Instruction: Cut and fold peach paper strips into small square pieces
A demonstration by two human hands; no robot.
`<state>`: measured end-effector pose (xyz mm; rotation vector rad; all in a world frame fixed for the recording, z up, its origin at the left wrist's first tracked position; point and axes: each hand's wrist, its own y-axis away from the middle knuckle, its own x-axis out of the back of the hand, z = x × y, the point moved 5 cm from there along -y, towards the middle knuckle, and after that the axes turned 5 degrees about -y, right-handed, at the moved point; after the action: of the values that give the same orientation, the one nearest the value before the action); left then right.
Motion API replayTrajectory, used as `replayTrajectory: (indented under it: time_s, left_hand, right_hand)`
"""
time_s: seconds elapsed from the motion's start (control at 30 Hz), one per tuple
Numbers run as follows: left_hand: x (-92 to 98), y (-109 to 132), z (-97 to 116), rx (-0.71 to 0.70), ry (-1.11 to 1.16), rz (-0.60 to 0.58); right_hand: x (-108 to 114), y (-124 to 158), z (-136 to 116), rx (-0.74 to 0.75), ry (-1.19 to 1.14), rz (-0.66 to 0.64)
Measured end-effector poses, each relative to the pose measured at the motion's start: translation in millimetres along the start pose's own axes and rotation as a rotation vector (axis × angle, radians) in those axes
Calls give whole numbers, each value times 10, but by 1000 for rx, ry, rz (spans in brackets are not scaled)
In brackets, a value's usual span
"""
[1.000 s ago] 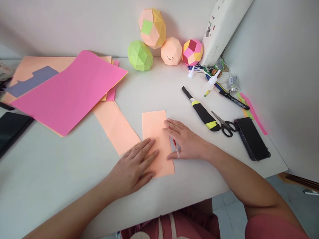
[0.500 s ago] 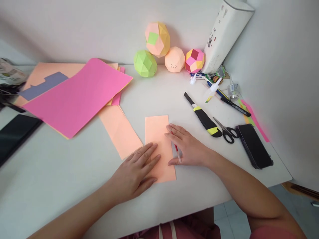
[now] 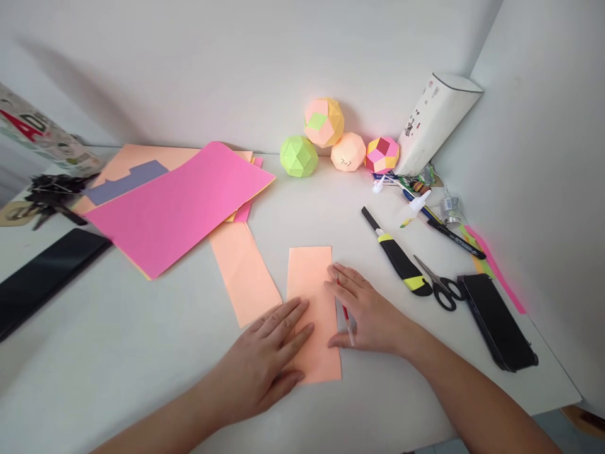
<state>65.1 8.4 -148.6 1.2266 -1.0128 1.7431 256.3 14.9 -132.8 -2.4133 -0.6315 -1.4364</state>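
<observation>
A peach paper rectangle (image 3: 309, 271) lies flat on the white table in front of me. My left hand (image 3: 274, 353) rests on its lower left part, fingers stretched out and a little apart. At the paper's right edge is my right hand (image 3: 366, 309), its fingertips and thumb touching that edge. A thin red pen refill (image 3: 345, 311) is held in the right hand, slanting across the gap between fingers and thumb. Just left of the paper lies another peach strip (image 3: 243, 271), its lower end close to my left fingers.
Pink sheets (image 3: 184, 208) lie stacked at left, near a black flat object (image 3: 47, 277). Paper polyhedra (image 3: 299, 156) stand along the wall. To the right lie a black-and-yellow cutter (image 3: 399, 261), scissors (image 3: 442, 290), a glue bottle (image 3: 416, 205) and a black phone (image 3: 498, 321).
The camera view has tilted up, so everything sits lower and slightly to the right in the picture. Both hands keep nearly the same place on the paper.
</observation>
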Motion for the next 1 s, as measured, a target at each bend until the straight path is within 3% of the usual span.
replayTrajectory:
  time_s: [1.0]
  left_hand:
    - [53, -29, 3, -24, 5, 2]
  right_hand:
    - [-16, -9, 18, 28, -13, 14]
